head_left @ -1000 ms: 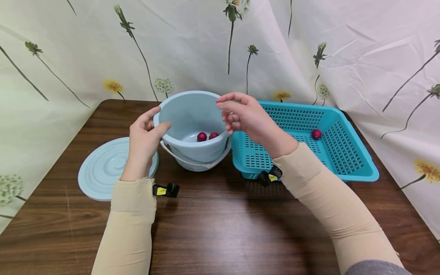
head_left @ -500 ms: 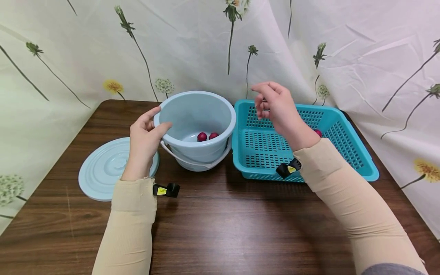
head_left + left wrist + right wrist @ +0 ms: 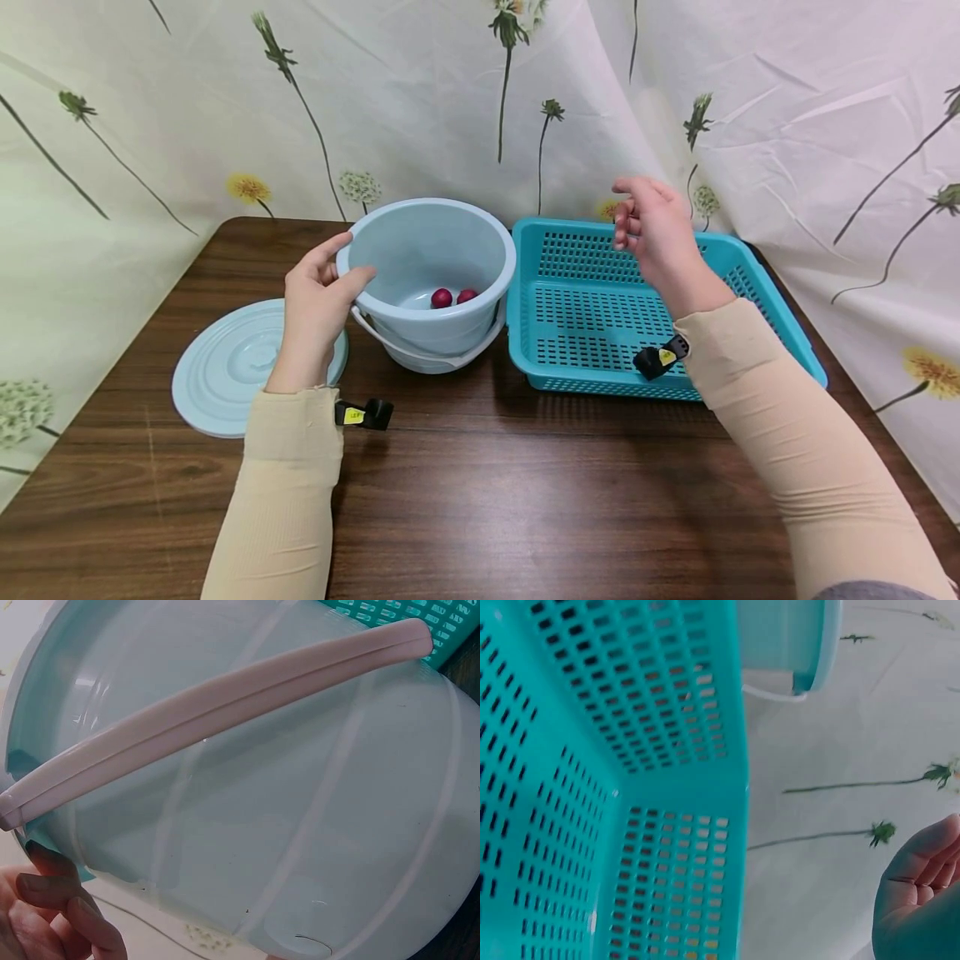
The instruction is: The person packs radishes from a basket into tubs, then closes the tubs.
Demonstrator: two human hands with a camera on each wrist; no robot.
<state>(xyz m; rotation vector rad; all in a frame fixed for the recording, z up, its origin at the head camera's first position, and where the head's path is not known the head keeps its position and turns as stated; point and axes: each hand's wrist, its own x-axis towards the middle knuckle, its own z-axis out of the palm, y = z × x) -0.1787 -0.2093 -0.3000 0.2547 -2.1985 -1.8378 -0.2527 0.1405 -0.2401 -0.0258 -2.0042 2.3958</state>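
A light blue bucket [image 3: 431, 333] stands upright on the table with its handle hanging down at the front. My left hand [image 3: 315, 300] holds its left rim, thumb over the inside and fingers outside. Two small round dark red balls [image 3: 442, 298] lie on the bucket's floor. In the left wrist view, the pale handle [image 3: 225, 705] crosses the bucket's side, and curled fingertips [image 3: 52, 889] show by the rim. My right hand [image 3: 656, 225] hovers above the turquoise perforated basket [image 3: 525, 358], fingers loosely bent, holding nothing.
A round light blue lid [image 3: 225, 367] lies flat left of the bucket, partly behind my left forearm. The basket stands close against the bucket's right side. Behind the wooden table [image 3: 480, 492] hangs a white cloth [image 3: 420, 100] with a dandelion print.
My right hand has moved right, from the bucket's rim to over the basket. The red ball in the basket is now hidden behind that arm. My left hand stays at the rim.
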